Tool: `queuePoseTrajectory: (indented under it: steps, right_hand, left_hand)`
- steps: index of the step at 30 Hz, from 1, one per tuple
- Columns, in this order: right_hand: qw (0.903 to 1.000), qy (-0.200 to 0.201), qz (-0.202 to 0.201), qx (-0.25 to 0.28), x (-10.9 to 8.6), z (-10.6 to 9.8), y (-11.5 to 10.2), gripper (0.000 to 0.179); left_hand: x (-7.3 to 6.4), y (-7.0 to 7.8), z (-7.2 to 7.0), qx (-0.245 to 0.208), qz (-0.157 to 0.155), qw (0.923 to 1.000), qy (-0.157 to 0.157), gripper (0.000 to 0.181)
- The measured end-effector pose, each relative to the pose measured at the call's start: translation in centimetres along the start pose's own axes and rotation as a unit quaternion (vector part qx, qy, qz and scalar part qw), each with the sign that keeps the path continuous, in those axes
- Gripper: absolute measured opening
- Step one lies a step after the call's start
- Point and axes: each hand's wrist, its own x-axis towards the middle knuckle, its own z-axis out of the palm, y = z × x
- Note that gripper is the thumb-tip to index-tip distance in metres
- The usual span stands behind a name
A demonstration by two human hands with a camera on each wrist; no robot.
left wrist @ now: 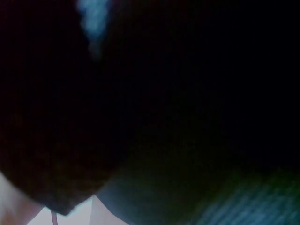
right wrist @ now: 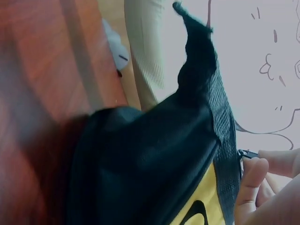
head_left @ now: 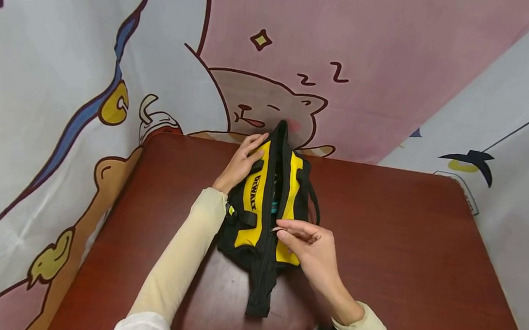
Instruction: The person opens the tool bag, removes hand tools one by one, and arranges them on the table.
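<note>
A black and yellow DEWALT tool bag (head_left: 254, 190) lies on the table, its zipped top parted along most of its length. At the near end of the opening, my right hand (head_left: 316, 249) pinches a small zipper pull (right wrist: 248, 153) between thumb and fingertips. My left hand (head_left: 238, 168) rests on the bag's far left side, fingers stretched along the yellow panel toward the far end. Something teal (head_left: 274, 206) shows inside the opening; the rest of the contents is too dark to make out. The left wrist view is mostly blocked by dark cloth.
A black zipper end flap (head_left: 260, 294) sticks out from the bag toward me. The reddish-brown table (head_left: 393, 247) extends on both sides. Behind it hangs a cartoon-printed cloth (head_left: 368, 90), close to the bag's far end. A carry strap (head_left: 314, 200) loops out on the right.
</note>
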Motion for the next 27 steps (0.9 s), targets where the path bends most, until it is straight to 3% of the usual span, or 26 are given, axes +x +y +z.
queuePoseTrajectory:
  steps: [8,23,27]
  right_hand:
    - [0.9975,-0.029,0.048,0.043,-1.7,-0.2,0.4,0.028]
    - [0.9972,-0.052,0.049,0.022,-5.3,-0.2,0.4,0.025]
    - [0.9953,-0.079,0.052,0.019,-5.7,-0.4,0.4,0.023]
  left_hand:
    - [0.3,0.1,-0.1,0.018,0.007,0.9998,-0.010,0.055]
    - [0.5,0.1,-0.2,0.017,0.009,0.9997,-0.018,0.055]
    - [0.4,-0.1,-0.5,0.019,-0.005,0.9997,-0.012,0.054]
